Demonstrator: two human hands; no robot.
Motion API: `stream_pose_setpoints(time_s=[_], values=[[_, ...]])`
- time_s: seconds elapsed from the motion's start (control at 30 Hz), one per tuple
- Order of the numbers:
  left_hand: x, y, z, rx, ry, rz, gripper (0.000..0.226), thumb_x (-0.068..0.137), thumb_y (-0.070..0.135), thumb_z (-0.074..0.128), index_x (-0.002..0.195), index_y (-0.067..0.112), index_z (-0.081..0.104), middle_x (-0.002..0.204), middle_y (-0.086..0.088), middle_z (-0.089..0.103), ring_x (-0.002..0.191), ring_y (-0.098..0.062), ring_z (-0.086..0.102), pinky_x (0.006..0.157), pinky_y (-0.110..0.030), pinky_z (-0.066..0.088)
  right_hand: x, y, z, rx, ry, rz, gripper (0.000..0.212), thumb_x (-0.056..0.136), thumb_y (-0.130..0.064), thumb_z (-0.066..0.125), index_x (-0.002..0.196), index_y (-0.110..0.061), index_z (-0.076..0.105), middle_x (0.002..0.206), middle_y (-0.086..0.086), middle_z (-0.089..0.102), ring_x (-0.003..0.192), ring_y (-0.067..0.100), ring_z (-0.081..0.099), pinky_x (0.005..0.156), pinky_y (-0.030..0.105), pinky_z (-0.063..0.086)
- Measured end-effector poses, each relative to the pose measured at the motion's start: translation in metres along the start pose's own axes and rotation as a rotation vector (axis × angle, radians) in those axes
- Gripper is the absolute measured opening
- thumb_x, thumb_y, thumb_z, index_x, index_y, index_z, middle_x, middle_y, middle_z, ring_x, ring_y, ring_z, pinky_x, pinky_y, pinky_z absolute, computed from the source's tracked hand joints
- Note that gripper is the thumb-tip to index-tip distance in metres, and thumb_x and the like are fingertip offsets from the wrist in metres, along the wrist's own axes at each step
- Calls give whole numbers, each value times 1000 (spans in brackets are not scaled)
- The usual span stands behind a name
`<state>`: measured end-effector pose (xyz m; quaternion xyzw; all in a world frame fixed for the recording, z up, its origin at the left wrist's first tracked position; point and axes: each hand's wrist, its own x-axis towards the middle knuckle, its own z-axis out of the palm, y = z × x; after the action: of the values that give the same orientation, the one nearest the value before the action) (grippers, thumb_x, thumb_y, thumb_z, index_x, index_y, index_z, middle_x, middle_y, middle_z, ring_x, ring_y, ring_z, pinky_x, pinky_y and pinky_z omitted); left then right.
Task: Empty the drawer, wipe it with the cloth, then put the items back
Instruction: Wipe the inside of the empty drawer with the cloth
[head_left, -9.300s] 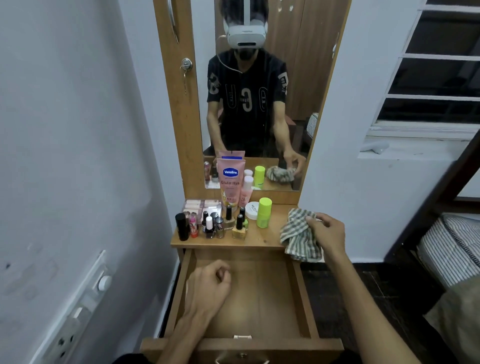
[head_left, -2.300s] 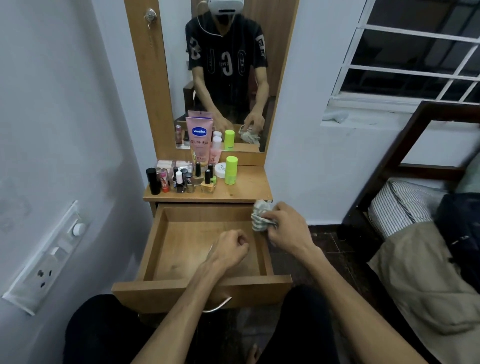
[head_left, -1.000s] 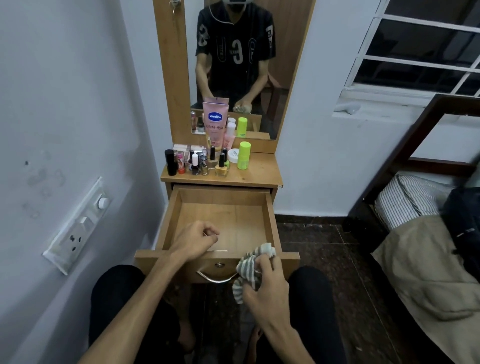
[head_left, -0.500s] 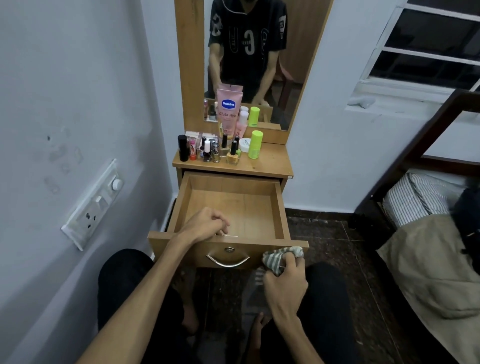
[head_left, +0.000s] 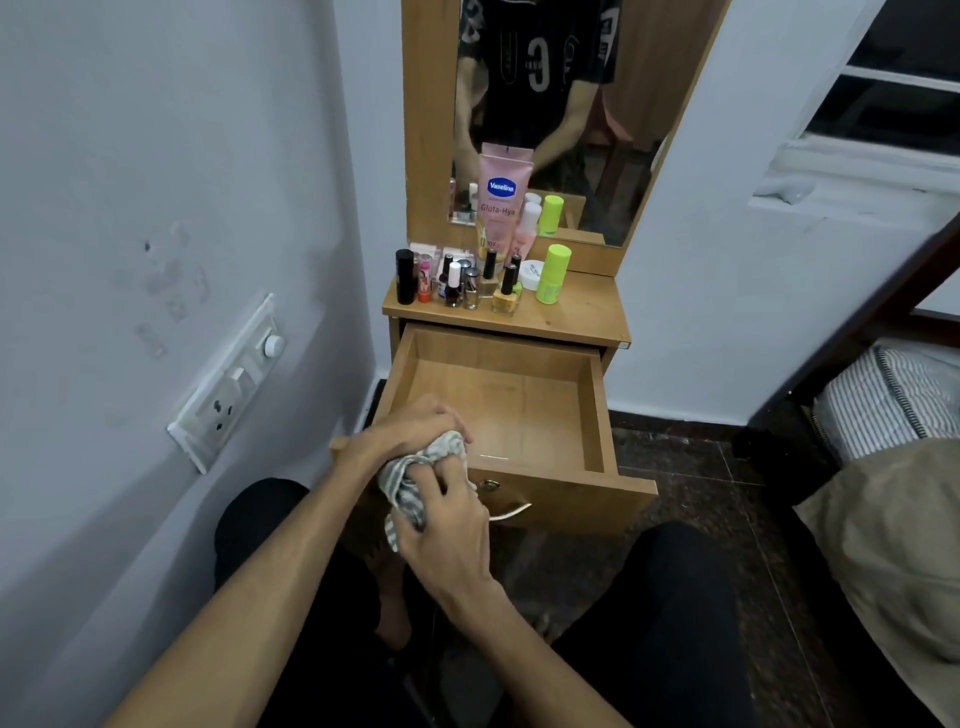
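The wooden drawer (head_left: 595, 415) of the dressing table is pulled out and has nothing inside. Both hands meet at its front left corner on a striped grey-green cloth (head_left: 410, 475). My left hand (head_left: 410, 428) lies over the top of the cloth, and my right hand (head_left: 452, 530) grips it from below, in front of the drawer face. The cloth hangs partly under my right hand. On the tabletop above stand several small nail polish bottles (head_left: 457, 283), a pink lotion tube (head_left: 503, 200), a green bottle (head_left: 551, 273) and a white jar (head_left: 532, 274).
A mirror (head_left: 561, 104) rises behind the table and reflects a person. A white switchboard (head_left: 228, 384) is on the left wall. A bed with striped bedding (head_left: 883, 410) and a beige cover is at the right. My knees sit on either side of the dark floor.
My right hand has carried the cloth left along the drawer front to my left hand, which now closes over it. The view has shifted so the drawer sits further right.
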<state>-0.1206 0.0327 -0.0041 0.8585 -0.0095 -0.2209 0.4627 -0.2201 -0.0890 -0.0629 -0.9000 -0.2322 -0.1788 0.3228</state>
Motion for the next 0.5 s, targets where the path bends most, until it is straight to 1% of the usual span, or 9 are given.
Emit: stream_pose_setpoints(time_s=[0.07, 0.13, 0.23, 0.3, 0.4, 0.47, 0.5], values=[[-7, -10, -15, 56, 31, 12, 25, 88, 17, 57, 83, 23, 81, 95, 0, 76, 95, -19, 70, 95, -44, 56, 6, -2, 6, -42, -10, -89, 33, 78, -28, 68, 109, -18, 63, 103, 7, 56, 78, 26, 62, 52, 34, 49], [-12, -16, -26, 46, 49, 26, 24, 89, 14, 59, 84, 21, 81, 94, -1, 77, 91, -21, 71, 91, -41, 58, 12, -4, 13, -70, -6, -171, 29, 80, -26, 68, 107, -17, 65, 99, 6, 56, 75, 24, 60, 51, 33, 46], [-17, -17, -32, -106, 38, 47, 19, 89, 6, 62, 89, 12, 80, 93, -8, 78, 87, -23, 70, 85, -37, 56, 19, -10, 26, -95, -17, -254, 24, 83, -24, 71, 106, -18, 67, 96, 6, 56, 71, 23, 58, 49, 34, 45], [-17, -17, -34, -197, 20, 27, 19, 90, 1, 61, 92, 7, 79, 94, -10, 78, 85, -19, 70, 82, -32, 56, 22, -12, 34, -123, -43, -316, 25, 83, -24, 72, 107, -19, 68, 96, 6, 57, 72, 23, 59, 50, 34, 45], [-17, -16, -35, -167, -9, 3, 19, 91, 4, 61, 95, 10, 79, 94, -5, 79, 86, -13, 71, 83, -26, 53, 24, -12, 45, -178, -120, -407, 22, 83, -19, 68, 104, -16, 66, 98, 7, 57, 77, 24, 61, 54, 36, 48], [-17, -16, -32, -143, 6, 18, 16, 91, 6, 64, 95, 10, 79, 92, -3, 79, 86, -12, 72, 82, -26, 53, 19, -5, 49, -219, -194, -423, 20, 82, -18, 65, 101, -15, 66, 102, 8, 59, 80, 25, 63, 58, 36, 50], [-17, -17, -31, -141, 32, 35, 16, 91, 5, 64, 95, 9, 78, 91, -4, 79, 84, -11, 72, 80, -26, 53, 14, 1, 50, -240, -248, -411, 22, 80, -19, 66, 102, -16, 67, 105, 8, 60, 82, 24, 64, 61, 36, 51]])
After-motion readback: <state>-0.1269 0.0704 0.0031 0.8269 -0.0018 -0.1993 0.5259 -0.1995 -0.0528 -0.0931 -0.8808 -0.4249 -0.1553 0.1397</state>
